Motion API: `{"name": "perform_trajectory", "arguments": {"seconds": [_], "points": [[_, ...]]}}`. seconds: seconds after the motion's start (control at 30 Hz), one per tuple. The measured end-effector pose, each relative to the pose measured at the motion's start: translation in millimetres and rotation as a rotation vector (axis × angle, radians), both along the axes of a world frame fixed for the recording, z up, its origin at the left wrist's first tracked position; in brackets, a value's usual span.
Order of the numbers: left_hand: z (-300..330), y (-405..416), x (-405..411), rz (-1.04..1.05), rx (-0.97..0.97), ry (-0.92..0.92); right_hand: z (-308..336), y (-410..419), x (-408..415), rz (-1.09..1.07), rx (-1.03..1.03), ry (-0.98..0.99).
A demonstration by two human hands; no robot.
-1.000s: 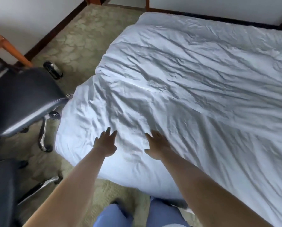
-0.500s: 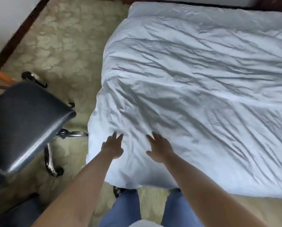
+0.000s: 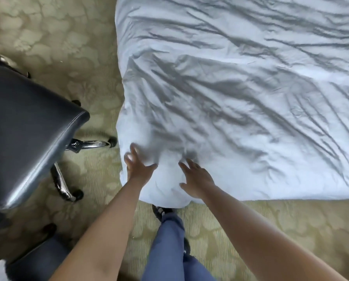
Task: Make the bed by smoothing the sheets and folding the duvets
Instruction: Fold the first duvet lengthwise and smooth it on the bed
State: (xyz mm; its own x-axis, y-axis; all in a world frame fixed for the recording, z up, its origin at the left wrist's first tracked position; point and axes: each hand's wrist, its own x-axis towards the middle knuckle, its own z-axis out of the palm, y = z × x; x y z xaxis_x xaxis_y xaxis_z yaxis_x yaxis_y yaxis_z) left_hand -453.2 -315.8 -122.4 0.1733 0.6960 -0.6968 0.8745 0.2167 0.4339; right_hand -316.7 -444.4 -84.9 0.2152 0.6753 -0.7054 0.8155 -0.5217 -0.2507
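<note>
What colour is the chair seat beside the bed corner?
Black, glossy leather-like, on the office chair seat; seen in the head view.

Duvet (image 3: 240, 98) cut off top and right; left hand (image 3: 137, 165) fingertips blurred.

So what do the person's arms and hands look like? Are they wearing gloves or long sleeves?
No gloves and no long sleeves. The left hand and the right hand are bare, and both forearms are uncovered as far as the picture shows. No ring, watch or bracelet is visible. Lower down you can see blue trousers.
</note>
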Motion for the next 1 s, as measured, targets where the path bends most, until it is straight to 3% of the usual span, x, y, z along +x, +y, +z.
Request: {"name": "perform_trajectory", "arguments": {"seconds": [0.13,0.23,0.4,0.6,0.83,1.0], "points": [[-16,16,-11,0.359,-0.052,-0.233,-20,-11,-21,-0.027,-0.031,0.022],[-22,27,-24,0.48,-0.176,-0.379,-26,-21,-32,-0.054,-0.04,0.026],[-13,26,-31,0.33,-0.298,-0.343,-23,-28,-50,-0.144,-0.045,0.042],[2,-5,-41,0.197,-0.306,-0.36,-7,-25,-76,-0.235,0.018,0.071],[34,-19,-65,0.216,-0.435,-0.446,15,-25,-104,-0.317,0.12,0.111],[70,-39,-56,-0.042,-0.511,-0.384,24,-34,-121,-0.538,0.149,0.179]]}}
